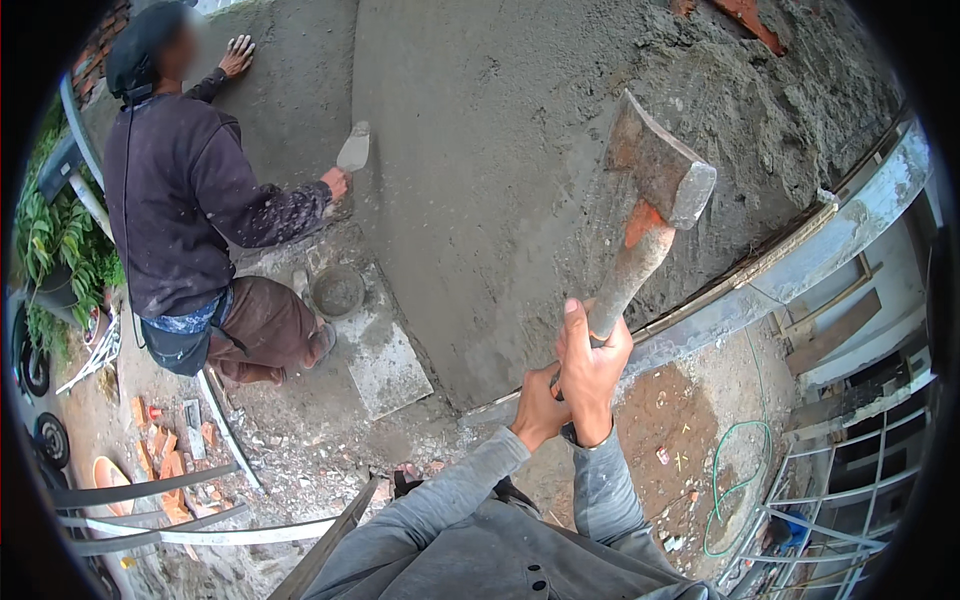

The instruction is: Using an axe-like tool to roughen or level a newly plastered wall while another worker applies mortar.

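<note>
Axe [660, 165]: one, raised in front of the plastered wall [450, 200], right part. Right hand [593, 375]: wrapped around the handle [640, 265]. Left hand [541, 408]: clasped lower, apparently on the handle's end, partly hidden. Co-worker [170, 200]: at the wall's left part, with trowel [354, 148]. Hazards, judged: weak grip letting the axe slip; mis-aimed swing gouging the wall's smooth face.

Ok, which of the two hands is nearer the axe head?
The right hand: it grips the axe handle higher up; the left hand sits lower, farther from the axe head.
</note>
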Tool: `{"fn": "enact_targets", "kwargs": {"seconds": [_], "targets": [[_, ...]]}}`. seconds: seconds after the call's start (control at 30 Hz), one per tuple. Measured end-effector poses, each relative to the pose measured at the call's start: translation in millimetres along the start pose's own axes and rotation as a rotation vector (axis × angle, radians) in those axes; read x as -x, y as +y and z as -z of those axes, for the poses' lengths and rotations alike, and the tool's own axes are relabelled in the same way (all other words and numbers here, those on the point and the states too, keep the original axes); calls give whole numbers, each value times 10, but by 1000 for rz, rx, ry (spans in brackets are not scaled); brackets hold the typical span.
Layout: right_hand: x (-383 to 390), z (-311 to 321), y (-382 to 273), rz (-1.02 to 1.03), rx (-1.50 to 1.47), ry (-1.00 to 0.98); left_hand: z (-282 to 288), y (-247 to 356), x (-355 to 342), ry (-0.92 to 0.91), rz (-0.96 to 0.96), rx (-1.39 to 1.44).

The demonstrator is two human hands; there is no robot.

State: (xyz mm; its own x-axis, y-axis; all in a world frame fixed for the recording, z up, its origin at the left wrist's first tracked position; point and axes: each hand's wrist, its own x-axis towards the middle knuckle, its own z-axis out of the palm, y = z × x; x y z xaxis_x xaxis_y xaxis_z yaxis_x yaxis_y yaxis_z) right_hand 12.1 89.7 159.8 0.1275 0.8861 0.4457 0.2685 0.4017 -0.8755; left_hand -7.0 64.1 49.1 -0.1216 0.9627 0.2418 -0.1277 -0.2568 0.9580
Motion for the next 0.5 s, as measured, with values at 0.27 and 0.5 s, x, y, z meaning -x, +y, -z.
{"fn": "enact_targets", "kwargs": {"seconds": [0.27,0.5], "targets": [[207,104,71,194,36,83,47,-60,-25,-142,-84,-105],[324,101,-361,100,39,38,26,160,215,-55,-232,-116]]}}
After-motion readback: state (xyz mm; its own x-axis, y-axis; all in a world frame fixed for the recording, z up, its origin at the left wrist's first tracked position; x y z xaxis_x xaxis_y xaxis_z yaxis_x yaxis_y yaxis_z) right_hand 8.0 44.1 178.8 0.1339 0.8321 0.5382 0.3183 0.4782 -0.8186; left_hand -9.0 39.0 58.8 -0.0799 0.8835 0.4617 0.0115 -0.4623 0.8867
